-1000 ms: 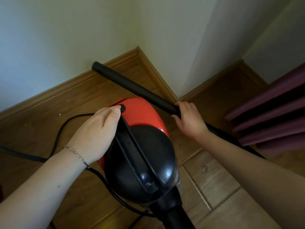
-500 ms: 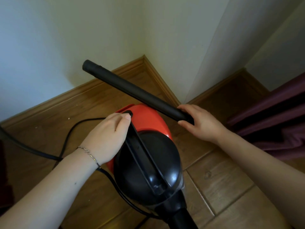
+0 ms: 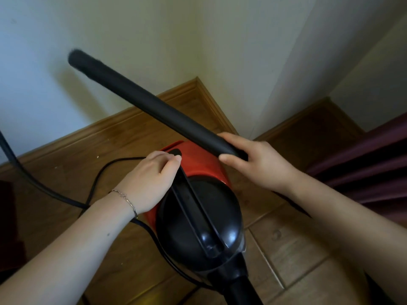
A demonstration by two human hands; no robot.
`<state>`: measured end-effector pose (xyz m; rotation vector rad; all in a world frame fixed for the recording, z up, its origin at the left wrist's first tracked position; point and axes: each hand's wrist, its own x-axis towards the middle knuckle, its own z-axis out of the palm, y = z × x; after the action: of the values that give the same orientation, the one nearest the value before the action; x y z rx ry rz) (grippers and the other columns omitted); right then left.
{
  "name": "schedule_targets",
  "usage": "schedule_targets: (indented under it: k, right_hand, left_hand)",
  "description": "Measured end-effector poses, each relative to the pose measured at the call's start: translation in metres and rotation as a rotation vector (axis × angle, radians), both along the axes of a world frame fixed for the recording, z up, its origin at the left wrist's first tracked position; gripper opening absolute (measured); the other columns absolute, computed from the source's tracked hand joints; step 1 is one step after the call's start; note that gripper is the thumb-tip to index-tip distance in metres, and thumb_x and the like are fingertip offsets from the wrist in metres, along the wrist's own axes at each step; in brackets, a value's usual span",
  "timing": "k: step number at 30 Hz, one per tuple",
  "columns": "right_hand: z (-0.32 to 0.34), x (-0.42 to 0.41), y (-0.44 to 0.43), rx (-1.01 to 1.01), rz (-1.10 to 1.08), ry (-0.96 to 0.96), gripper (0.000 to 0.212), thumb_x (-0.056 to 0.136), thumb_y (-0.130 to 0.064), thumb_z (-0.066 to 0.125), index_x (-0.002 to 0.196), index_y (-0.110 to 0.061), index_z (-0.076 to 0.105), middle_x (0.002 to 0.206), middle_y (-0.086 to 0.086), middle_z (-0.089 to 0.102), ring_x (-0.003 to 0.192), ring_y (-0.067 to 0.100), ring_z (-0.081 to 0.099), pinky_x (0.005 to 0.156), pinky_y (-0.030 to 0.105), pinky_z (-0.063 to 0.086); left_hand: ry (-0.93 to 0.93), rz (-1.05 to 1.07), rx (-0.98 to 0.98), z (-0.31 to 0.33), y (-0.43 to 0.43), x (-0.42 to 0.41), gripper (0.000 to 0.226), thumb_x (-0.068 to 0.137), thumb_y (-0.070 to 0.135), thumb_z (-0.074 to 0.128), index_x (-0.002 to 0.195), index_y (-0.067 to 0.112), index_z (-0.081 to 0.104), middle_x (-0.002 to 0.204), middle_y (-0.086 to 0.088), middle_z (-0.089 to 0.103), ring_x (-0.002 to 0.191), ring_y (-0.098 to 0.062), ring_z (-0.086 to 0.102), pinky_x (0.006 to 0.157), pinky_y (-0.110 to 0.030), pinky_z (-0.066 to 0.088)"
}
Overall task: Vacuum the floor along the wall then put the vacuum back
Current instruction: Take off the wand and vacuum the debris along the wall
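A red and black vacuum (image 3: 198,216) stands on the wooden floor in a wall corner. My left hand (image 3: 149,179) grips the top end of its black carry handle (image 3: 193,205), thumb by the switch. My right hand (image 3: 255,164) holds the near end of a long black vacuum tube (image 3: 143,104). The tube is raised off the floor and slants up to the left, its far tip in front of the white wall.
A black power cord (image 3: 97,179) loops over the floor left of the vacuum, and a thicker black hose (image 3: 33,179) crosses at far left. Wooden skirting (image 3: 123,119) lines the white walls. A dark red curtain (image 3: 363,159) hangs at right. A black hose leaves the vacuum at bottom.
My right hand has lifted the tube: its far tip rose from the skirting up in front of the wall. My left hand stayed on the handle.
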<state>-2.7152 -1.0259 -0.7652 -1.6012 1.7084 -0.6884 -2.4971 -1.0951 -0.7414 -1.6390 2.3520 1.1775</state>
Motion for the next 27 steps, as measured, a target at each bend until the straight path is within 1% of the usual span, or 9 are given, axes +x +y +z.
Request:
schedule_targets:
  k: [3, 7, 9, 11, 15, 19, 23, 25, 27]
  right_hand:
    - [0.024, 0.005, -0.008, 0.003, 0.021, 0.019, 0.049, 0.091, -0.045, 0.054, 0.138, -0.044, 0.04, 0.122, -0.013, 0.063, 0.107, 0.008, 0.061, 0.094, 0.029, 0.048]
    - [0.039, 0.011, 0.01, 0.087, 0.095, 0.234, 0.052, 0.09, -0.053, 0.048, 0.14, -0.05, 0.031, 0.118, -0.013, 0.064, 0.097, 0.006, 0.063, 0.084, 0.024, 0.05]
    - [0.042, 0.02, 0.022, 0.087, 0.076, 0.156, 0.054, 0.089, -0.055, 0.046, 0.139, -0.053, 0.028, 0.113, -0.014, 0.065, 0.093, 0.004, 0.063, 0.081, 0.021, 0.05]
    - [0.045, 0.027, 0.032, 0.087, 0.056, 0.096, 0.057, 0.086, -0.059, 0.043, 0.14, -0.055, 0.024, 0.111, -0.013, 0.064, 0.093, 0.005, 0.063, 0.082, 0.024, 0.052]
    - [0.044, 0.02, 0.044, 0.096, 0.069, 0.26, 0.065, 0.078, -0.069, 0.029, 0.141, -0.058, 0.015, 0.103, -0.012, 0.063, 0.084, 0.007, 0.062, 0.074, 0.025, 0.053]
    - [0.033, -0.001, 0.062, 0.163, 0.01, 0.362, 0.071, 0.074, -0.073, 0.024, 0.142, -0.055, 0.015, 0.093, -0.013, 0.063, 0.069, 0.002, 0.058, 0.059, 0.015, 0.046]
    - [0.024, -0.01, 0.073, 0.28, -0.024, 0.319, 0.065, 0.08, -0.064, 0.041, 0.14, -0.056, 0.02, 0.086, -0.013, 0.064, 0.056, 0.0, 0.057, 0.05, 0.013, 0.04]
    - [0.023, -0.014, 0.074, 0.291, -0.052, 0.25, 0.061, 0.084, -0.054, 0.052, 0.138, -0.056, 0.023, 0.08, -0.014, 0.065, 0.055, -0.001, 0.059, 0.047, 0.012, 0.04]
    - [0.025, -0.018, 0.075, 0.301, -0.053, 0.191, 0.059, 0.085, -0.049, 0.056, 0.132, -0.061, 0.023, 0.083, -0.014, 0.067, 0.056, -0.003, 0.06, 0.047, 0.012, 0.04]
  left_hand:
    - [-0.028, -0.013, 0.008, 0.003, 0.0, -0.001, 0.048, 0.096, 0.047, 0.022, 0.123, 0.021, 0.052, 0.135, 0.011, 0.039, 0.12, -0.008, 0.039, 0.099, -0.029, 0.031]
    - [-0.027, -0.019, 0.001, 0.006, 0.0, -0.005, 0.047, 0.098, 0.039, 0.027, 0.129, 0.012, 0.05, 0.14, -0.004, 0.041, 0.128, -0.022, 0.038, 0.102, -0.033, 0.031]
    - [-0.028, -0.021, 0.003, 0.005, 0.0, -0.005, 0.047, 0.099, 0.038, 0.028, 0.132, 0.011, 0.048, 0.142, -0.006, 0.04, 0.131, -0.023, 0.035, 0.104, -0.034, 0.03]
    - [-0.049, -0.04, -0.013, 0.002, -0.001, -0.003, 0.047, 0.099, 0.037, 0.027, 0.133, 0.012, 0.047, 0.143, -0.006, 0.039, 0.131, -0.023, 0.034, 0.104, -0.035, 0.03]
    - [-0.07, -0.05, -0.019, 0.002, -0.002, -0.002, 0.048, 0.098, 0.041, 0.025, 0.13, 0.016, 0.05, 0.138, -0.001, 0.041, 0.129, -0.02, 0.036, 0.101, -0.034, 0.031]
    - [-0.127, -0.047, 0.003, 0.004, -0.005, -0.001, 0.057, 0.093, 0.054, 0.018, 0.124, 0.021, 0.053, 0.137, 0.012, 0.037, 0.123, -0.012, 0.039, 0.096, -0.032, 0.035]
    - [-0.139, -0.074, -0.007, 0.005, -0.006, 0.0, 0.066, 0.089, 0.063, 0.016, 0.127, 0.022, 0.053, 0.139, 0.013, 0.037, 0.122, -0.01, 0.041, 0.095, -0.031, 0.036]
    - [-0.152, -0.109, -0.022, 0.007, -0.006, 0.0, 0.085, 0.078, 0.075, 0.01, 0.133, 0.024, 0.049, 0.14, 0.012, 0.037, 0.126, -0.011, 0.04, 0.099, -0.033, 0.037]
    - [-0.167, -0.132, -0.031, 0.009, -0.005, 0.0, 0.101, 0.064, 0.081, 0.004, 0.136, 0.024, 0.045, 0.142, 0.01, 0.037, 0.128, -0.013, 0.039, 0.102, -0.033, 0.036]
